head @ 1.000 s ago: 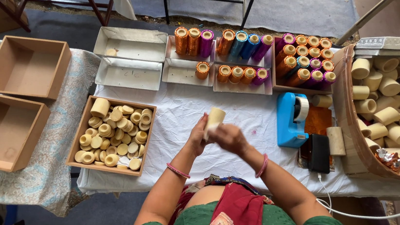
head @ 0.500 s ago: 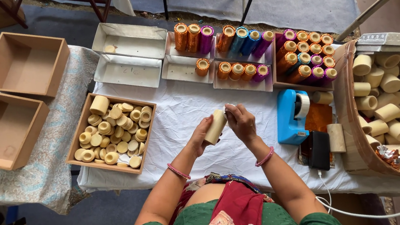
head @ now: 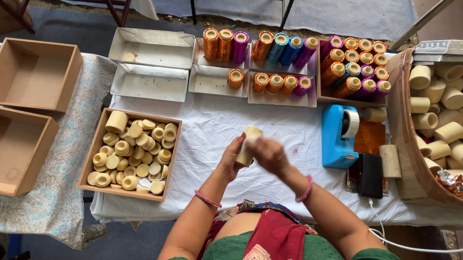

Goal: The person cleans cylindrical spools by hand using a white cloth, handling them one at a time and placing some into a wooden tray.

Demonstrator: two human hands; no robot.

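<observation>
Both hands hold one cream tube [head: 248,144] above the white-clothed table [head: 214,127], centre of view. Left hand [head: 230,159] grasps its lower half from 8 o'clock; right hand [head: 269,154] is clenched over its 4 o'clock side, fingers hiding that side. Tube tilts, open end towards 12 o'clock, clear of the grip. Best to keep the left grip steady and work only with the right. Tube box [head: 89,171] at 9 o'clock, tape dispenser [head: 338,136] at 3.
</observation>
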